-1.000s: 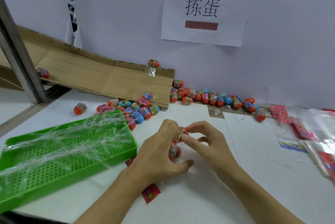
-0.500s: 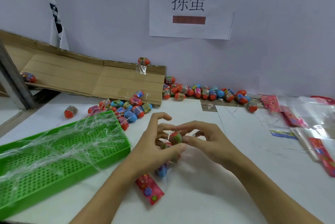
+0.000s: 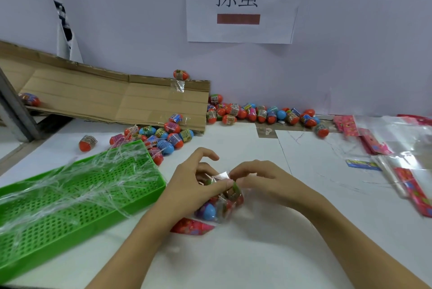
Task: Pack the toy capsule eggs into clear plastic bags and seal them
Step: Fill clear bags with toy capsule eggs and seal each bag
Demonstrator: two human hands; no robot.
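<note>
Both the left hand (image 3: pixel 194 185) and right hand (image 3: pixel 259 178) pinch the clear bag (image 3: pixel 219 204) mouth with their fingers. If either pinch slips, the eggs (image 3: pixel 208 211) inside may spill onto the tabletop (image 3: pixel 268 253).

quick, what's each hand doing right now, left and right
Left hand: pinching the top of the clear plastic bag of capsule eggs.
Right hand: pinching the same bag's top flap.

You have bare counter (image 3: pixel 268 253) at six o'clock; tray (image 3: pixel 70 199) blocks nine, eggs (image 3: pixel 161 136) eleven, bags (image 3: pixel 402 155) three.

green tray (image 3: pixel 145 191), cardboard sheet (image 3: pixel 98 99), wall sign (image 3: pixel 240 3)
</note>
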